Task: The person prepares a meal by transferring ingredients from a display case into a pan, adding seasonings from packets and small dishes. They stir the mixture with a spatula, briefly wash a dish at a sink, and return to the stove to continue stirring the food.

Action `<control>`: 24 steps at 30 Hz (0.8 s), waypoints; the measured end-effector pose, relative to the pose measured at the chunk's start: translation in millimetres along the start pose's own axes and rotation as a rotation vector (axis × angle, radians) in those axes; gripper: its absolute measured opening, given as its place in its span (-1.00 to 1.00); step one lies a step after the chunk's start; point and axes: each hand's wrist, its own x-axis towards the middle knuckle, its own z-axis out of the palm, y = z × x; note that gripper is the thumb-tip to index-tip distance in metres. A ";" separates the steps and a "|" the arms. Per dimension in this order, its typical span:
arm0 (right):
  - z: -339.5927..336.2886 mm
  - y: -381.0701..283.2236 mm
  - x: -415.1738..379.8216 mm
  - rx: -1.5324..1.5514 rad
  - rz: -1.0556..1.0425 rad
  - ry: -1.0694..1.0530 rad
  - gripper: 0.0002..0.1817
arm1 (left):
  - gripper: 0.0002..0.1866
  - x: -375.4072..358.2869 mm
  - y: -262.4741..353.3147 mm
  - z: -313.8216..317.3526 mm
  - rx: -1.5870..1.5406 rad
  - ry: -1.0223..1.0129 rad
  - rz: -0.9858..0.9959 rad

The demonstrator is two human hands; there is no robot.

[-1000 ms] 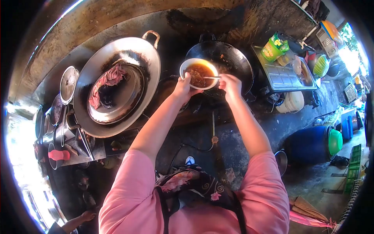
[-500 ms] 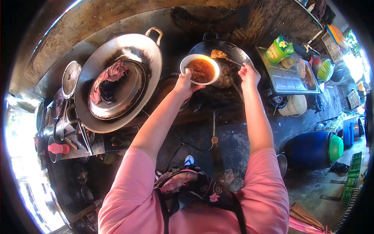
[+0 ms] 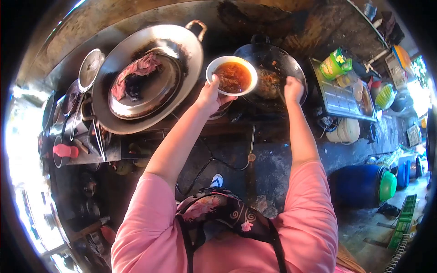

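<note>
My left hand holds a white bowl by its near-left rim, thumb on the edge and fingers underneath. Reddish-orange saucy food fills much of the bowl. To the right sits a dark wok, with brown food at its bottom and bits stuck on its far wall. My right hand is closed over the wok's right side, gripping a spoon whose handle is mostly hidden by the hand. The spoon's head is too blurred to make out in the food.
A large metal pan holding a lid and a pinkish cloth stands left. On the right are a metal tray, a green-yellow packet and a white bucket. A blue barrel lies on the floor.
The spoon, lifted with a lump of food beside the bowl before, has gone down into the wok. My right hand has lowered and turned. The bowl has shifted slightly left, and the view has moved.
</note>
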 end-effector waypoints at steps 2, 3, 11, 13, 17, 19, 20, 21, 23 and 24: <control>-16.5 -8.9 12.6 -0.059 0.203 0.099 -0.82 | -0.54 -15.8 3.1 -2.4 -0.003 -0.023 0.059; -13.2 -13.0 20.8 0.325 0.506 0.190 -0.89 | -0.55 -24.8 6.5 -5.1 -0.020 0.004 0.073; -139.8 -267.5 5.9 1.111 0.390 -0.044 -0.81 | -0.54 -135.3 33.9 -59.6 -0.105 0.053 0.197; -146.9 -317.7 -27.8 0.971 0.148 -0.219 -0.82 | -0.55 -177.3 40.2 -84.5 -0.113 0.029 0.251; -154.8 -424.9 -99.2 0.745 -0.268 -0.391 -0.84 | -0.52 -284.3 57.3 -143.0 -0.127 0.130 0.299; -138.6 -457.2 -132.9 0.748 -0.394 -0.398 -0.84 | -0.52 -335.7 58.8 -177.8 -0.112 0.175 0.335; -140.7 -480.9 -152.7 0.759 -0.287 -0.526 -0.83 | -0.53 -367.2 61.0 -191.9 -0.095 0.192 0.371; -131.7 -497.1 -173.5 0.829 -0.234 -0.608 -0.83 | -0.53 -395.2 61.2 -206.3 -0.109 0.264 0.386; -114.9 -530.9 -215.6 0.933 -0.136 -0.771 -0.83 | -0.55 -450.1 62.0 -231.7 -0.143 0.354 0.407; -102.5 -551.7 -240.8 0.969 -0.096 -0.851 -0.83 | -0.55 -470.9 58.5 -259.8 -0.160 0.371 0.419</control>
